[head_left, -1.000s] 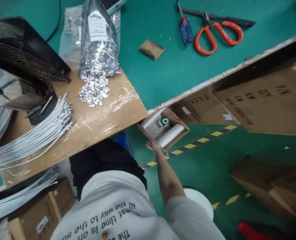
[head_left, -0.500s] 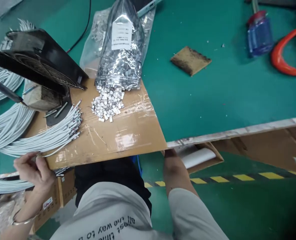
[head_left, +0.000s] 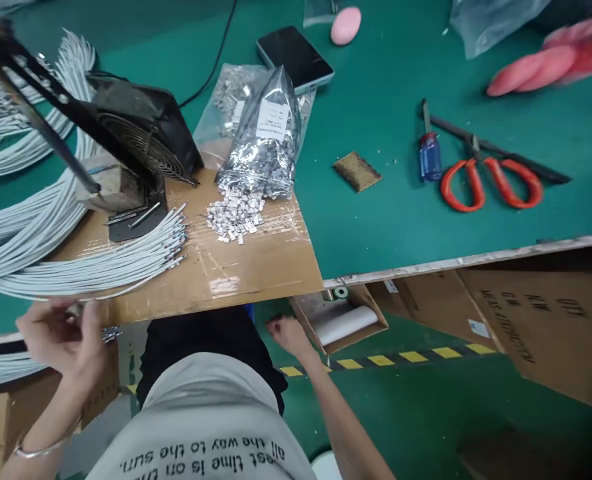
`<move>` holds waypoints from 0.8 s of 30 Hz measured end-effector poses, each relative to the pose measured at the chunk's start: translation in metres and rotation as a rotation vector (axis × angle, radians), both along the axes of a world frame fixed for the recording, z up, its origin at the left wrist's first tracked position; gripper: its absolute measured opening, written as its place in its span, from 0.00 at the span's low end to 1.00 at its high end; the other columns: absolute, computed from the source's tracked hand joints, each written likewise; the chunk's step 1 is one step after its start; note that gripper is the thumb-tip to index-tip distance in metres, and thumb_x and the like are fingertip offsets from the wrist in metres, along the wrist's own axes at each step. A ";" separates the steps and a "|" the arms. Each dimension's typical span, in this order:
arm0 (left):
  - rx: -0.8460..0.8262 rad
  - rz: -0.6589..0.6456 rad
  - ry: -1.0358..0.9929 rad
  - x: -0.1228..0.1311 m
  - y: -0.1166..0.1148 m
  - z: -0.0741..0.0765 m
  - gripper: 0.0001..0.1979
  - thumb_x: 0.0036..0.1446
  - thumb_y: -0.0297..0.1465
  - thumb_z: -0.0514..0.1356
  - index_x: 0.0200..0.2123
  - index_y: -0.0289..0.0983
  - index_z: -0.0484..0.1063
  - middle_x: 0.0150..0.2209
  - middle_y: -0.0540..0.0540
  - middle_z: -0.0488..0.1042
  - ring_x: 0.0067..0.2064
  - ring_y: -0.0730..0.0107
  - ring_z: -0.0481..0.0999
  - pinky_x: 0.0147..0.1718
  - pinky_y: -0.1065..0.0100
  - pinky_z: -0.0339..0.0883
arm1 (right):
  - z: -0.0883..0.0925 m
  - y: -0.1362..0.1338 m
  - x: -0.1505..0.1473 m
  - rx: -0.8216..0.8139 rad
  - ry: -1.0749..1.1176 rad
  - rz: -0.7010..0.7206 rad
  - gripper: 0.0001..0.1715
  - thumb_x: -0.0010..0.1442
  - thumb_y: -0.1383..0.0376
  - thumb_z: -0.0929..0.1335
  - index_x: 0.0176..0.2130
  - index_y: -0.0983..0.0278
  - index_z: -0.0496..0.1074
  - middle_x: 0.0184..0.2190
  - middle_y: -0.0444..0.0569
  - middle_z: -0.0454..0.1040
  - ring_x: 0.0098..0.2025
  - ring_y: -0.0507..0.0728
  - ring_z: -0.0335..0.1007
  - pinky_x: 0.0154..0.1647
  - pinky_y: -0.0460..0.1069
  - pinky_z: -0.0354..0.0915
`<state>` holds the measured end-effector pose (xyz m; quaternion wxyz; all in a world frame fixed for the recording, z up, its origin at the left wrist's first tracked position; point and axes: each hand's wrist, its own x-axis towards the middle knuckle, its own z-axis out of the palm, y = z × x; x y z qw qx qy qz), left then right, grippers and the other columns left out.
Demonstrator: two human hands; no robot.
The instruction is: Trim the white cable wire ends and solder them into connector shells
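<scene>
My left hand [head_left: 62, 339] is at the front edge of the bench, its fingers curled and the tips pressed together. Whatever it pinches is too small or hidden. Just above it lies a bundle of thin white cables [head_left: 121, 267], the cut ends fanned out on the cardboard sheet [head_left: 271, 263]. My right hand [head_left: 289, 333] hangs below the bench edge with curled fingers, beside an open box [head_left: 381, 327] holding a white roll [head_left: 347, 325]; its contents, if any, do not show. A heap of small metal terminals [head_left: 235, 215] lies on the cardboard before an open silvery bag [head_left: 266, 143].
A black fan [head_left: 149, 127] and a metal stand [head_left: 113, 183] occupy the left. On the green bench [head_left: 371, 233] lie a phone [head_left: 296, 57], a brown pad [head_left: 357, 171], a screwdriver [head_left: 430, 157] and red-handled scissors [head_left: 511, 183]. A blurred pink-gloved hand [head_left: 551, 67] is at upper right.
My right hand has come out from beneath the bench edge into sight. My left hand stays by the cables. The view has shifted, bringing the whole scissors, phone and pink glove into frame.
</scene>
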<state>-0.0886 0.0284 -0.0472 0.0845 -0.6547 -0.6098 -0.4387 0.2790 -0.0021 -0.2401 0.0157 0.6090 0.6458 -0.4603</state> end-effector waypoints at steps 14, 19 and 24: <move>-1.030 -0.889 -0.590 0.089 -0.007 0.015 0.18 0.71 0.42 0.61 0.34 0.35 0.74 0.24 0.55 0.66 0.26 0.75 0.62 0.28 0.71 0.58 | 0.189 -0.008 -0.028 -0.103 0.893 -0.442 0.39 0.69 0.36 0.63 0.18 0.57 0.55 0.10 0.33 0.38 0.13 0.47 0.33 0.14 0.48 0.41; -0.939 -0.855 -0.764 0.043 -0.004 0.041 0.17 0.71 0.42 0.63 0.32 0.35 0.74 0.24 0.52 0.71 0.25 0.75 0.66 0.27 0.71 0.64 | 0.227 0.011 -0.014 0.248 0.801 -0.622 0.30 0.60 0.49 0.78 0.19 0.63 0.72 0.16 0.42 0.62 0.21 0.50 0.54 0.21 0.48 0.52; -0.810 -0.920 -0.771 0.040 0.010 0.050 0.09 0.65 0.36 0.69 0.43 0.36 0.80 0.43 0.39 0.84 0.47 0.60 0.83 0.52 0.59 0.76 | 0.278 0.014 0.007 0.464 0.690 -0.546 0.22 0.63 0.56 0.78 0.23 0.61 0.74 0.19 0.44 0.66 0.24 0.53 0.60 0.23 0.49 0.58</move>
